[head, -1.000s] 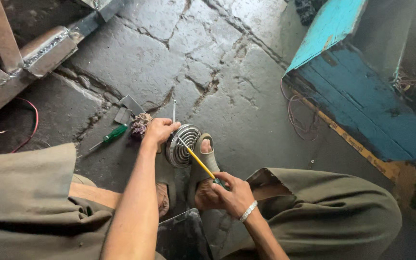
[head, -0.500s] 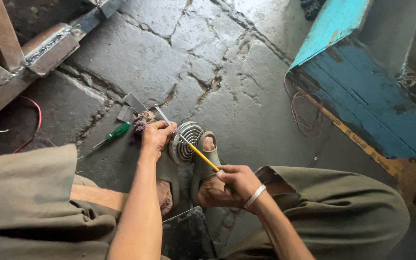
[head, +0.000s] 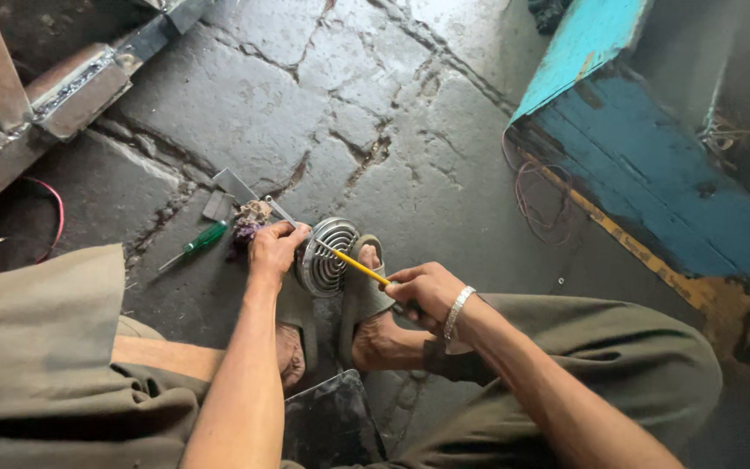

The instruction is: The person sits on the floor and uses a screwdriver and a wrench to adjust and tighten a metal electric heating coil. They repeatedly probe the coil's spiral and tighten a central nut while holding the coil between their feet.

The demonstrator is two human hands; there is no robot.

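Yellow-handled screwdriver (head: pixel 359 263) is being gripped by the right hand (head: pixel 423 291), its tip touching the round ribbed metal horn (head: pixel 327 256). Left hand (head: pixel 273 250) is clasping the horn's left edge, just above the sandalled feet (head: pixel 366 300) on the cracked stone floor (head: pixel 245 104).

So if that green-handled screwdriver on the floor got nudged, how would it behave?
The green-handled screwdriver looks rigid and light. Its rounded handle would probably roll on the stone floor, though the cracks may catch it.
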